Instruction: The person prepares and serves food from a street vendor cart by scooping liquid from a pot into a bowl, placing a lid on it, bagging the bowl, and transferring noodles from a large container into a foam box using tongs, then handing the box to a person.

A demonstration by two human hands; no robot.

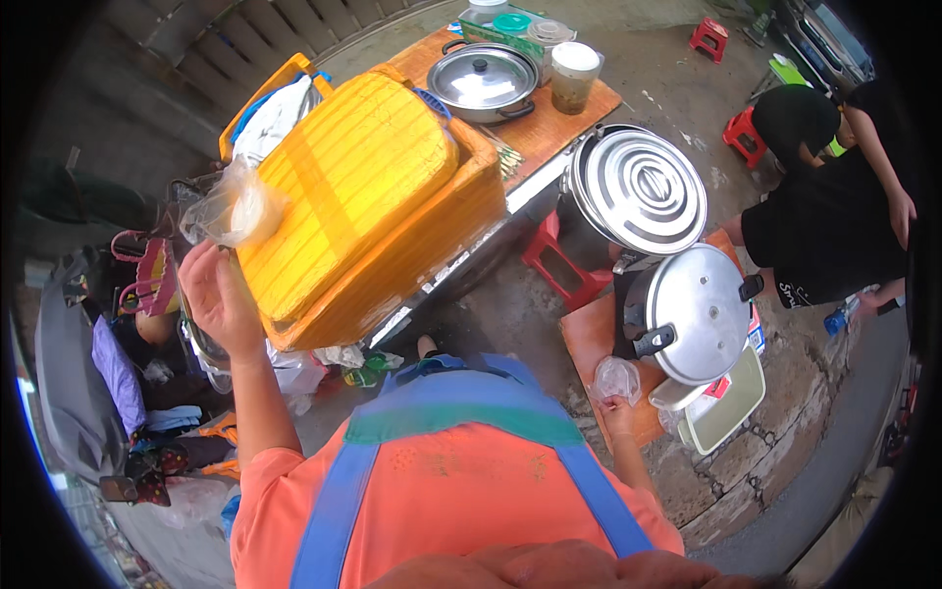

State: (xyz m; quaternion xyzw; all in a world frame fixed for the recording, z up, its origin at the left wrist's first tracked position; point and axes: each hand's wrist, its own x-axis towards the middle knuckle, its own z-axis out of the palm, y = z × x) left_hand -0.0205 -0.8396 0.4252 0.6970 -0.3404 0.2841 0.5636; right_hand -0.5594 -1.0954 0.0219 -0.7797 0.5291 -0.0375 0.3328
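Note:
My left hand (221, 298) is raised at the left corner of a yellow tape-covered insulated box (353, 177), its fingers loosely curled and apart. Just beyond the fingertips, a clear plastic bag with something white inside (243, 210) lies on the box lid; whether the fingers touch it is unclear. Over on the right, my right hand (617, 414) pinches a thin clear plastic bag (617, 379) above a brown board (592, 339). Close by stands a large pot with a clamped metal lid (703, 313), and beside it a pale plastic basin (728, 412).
A steel stockpot with a ringed lid (647, 188) stands behind a red stool (563, 261). On the wooden table (412, 55) are a lidded pan (482, 81), a white-topped container (575, 77) and thin sticks (508, 158). A person in black (831, 213) is at the right.

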